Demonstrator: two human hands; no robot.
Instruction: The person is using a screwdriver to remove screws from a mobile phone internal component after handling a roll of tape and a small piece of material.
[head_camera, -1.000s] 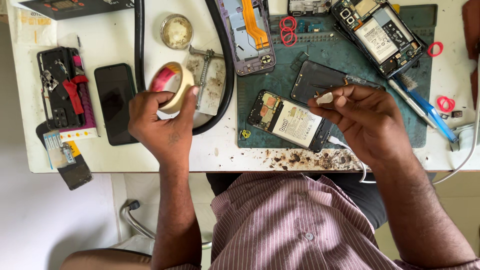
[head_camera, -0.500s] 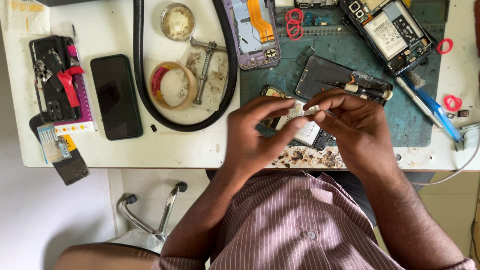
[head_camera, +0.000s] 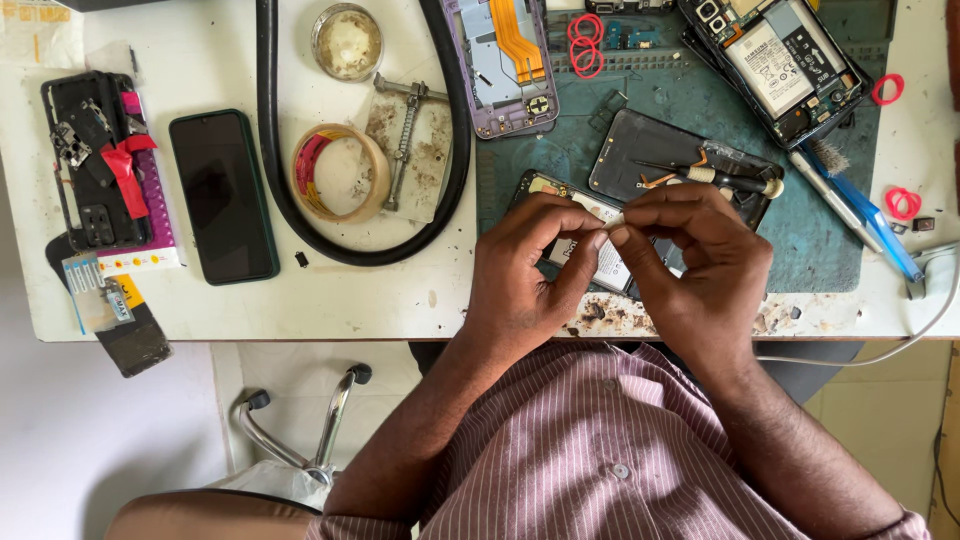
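My left hand (head_camera: 530, 275) and my right hand (head_camera: 695, 265) meet fingertip to fingertip over the green work mat (head_camera: 840, 250). Both pinch a small pale strip (head_camera: 613, 221) between thumb and forefinger. Right under them lies an opened phone (head_camera: 608, 268) with its white battery showing, mostly covered by my fingers. Just beyond my right hand, black tweezers (head_camera: 705, 176) rest on a dark phone back cover (head_camera: 640, 150). A tan tape roll (head_camera: 340, 172) sits flat on the white table (head_camera: 300, 310), left of my left hand.
A black cable (head_camera: 268, 150) loops around the tape roll. A black phone (head_camera: 222, 195) and a stripped phone with red tape (head_camera: 95, 160) lie far left. A purple phone frame (head_camera: 505, 60), another opened phone (head_camera: 775, 65), red rings (head_camera: 585, 30) and a blue tool (head_camera: 862, 215) lie on the mat.
My left hand left the tape roll, which now lies on the table, and came right to join my right hand on the pale strip. The view has shifted slightly.
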